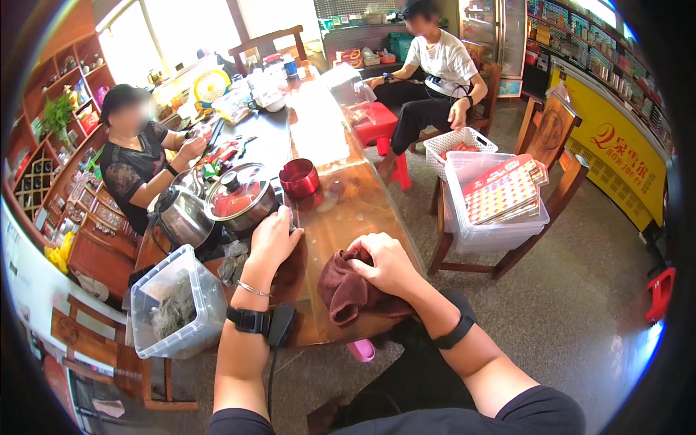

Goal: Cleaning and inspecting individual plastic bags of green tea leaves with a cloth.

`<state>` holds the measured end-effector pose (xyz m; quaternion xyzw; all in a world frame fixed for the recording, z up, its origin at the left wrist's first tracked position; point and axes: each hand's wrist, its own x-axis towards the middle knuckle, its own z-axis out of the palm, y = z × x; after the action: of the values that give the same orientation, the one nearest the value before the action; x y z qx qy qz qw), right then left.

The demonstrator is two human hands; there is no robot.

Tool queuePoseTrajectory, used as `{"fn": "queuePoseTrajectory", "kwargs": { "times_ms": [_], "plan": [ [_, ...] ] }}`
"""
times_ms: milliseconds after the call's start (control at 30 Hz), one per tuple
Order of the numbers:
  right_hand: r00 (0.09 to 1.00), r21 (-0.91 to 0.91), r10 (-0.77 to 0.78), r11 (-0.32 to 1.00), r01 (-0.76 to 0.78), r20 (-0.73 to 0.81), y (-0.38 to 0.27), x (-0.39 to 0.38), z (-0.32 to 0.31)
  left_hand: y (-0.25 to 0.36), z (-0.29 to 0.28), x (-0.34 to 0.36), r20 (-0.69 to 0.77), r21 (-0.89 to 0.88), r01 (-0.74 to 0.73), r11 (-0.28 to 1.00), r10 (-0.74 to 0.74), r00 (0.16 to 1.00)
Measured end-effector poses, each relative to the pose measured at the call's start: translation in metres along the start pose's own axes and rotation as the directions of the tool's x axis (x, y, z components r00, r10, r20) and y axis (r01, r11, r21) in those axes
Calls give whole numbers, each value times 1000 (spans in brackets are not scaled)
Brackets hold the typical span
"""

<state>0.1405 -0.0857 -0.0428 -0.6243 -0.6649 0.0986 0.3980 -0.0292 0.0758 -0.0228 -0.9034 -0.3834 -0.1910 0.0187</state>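
My right hand (pixel 388 262) is closed on a bunched brown cloth (pixel 344 290) lying at the near edge of the wooden table (pixel 395 228). My left hand (pixel 272 239) is at the near right side of a steel pot (pixel 254 216), its fingers curled at the side handle and partly hidden. A glass lid (pixel 235 196) with a dark knob covers the pot, and something red shows through it. Just right of the pot stands a small red metal pan (pixel 300 177). A steel kettle (pixel 187 214) with a dark handle is on its left.
A clear plastic bin (pixel 206 304) holding a crumpled bag stands left of my left forearm. Right of the table, a chair (pixel 500 264) carries a clear tub (pixel 482 235) with printed cards and a white basket (pixel 435 148). Two people sit farther off, left and right of the table.
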Motion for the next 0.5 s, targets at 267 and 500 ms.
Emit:
{"fn": "queuePoseTrajectory", "kwargs": {
  "times_ms": [267,500],
  "plan": [
    [997,104,64,993,-59,-47,-3,2,-2,-3,0,2,-106,-55,-3,998,-3,994],
    [993,314,107,945,-88,-45,-39,37,-49,9,-1,4,-17,-878,90,470,-219,976]
  ]
}}
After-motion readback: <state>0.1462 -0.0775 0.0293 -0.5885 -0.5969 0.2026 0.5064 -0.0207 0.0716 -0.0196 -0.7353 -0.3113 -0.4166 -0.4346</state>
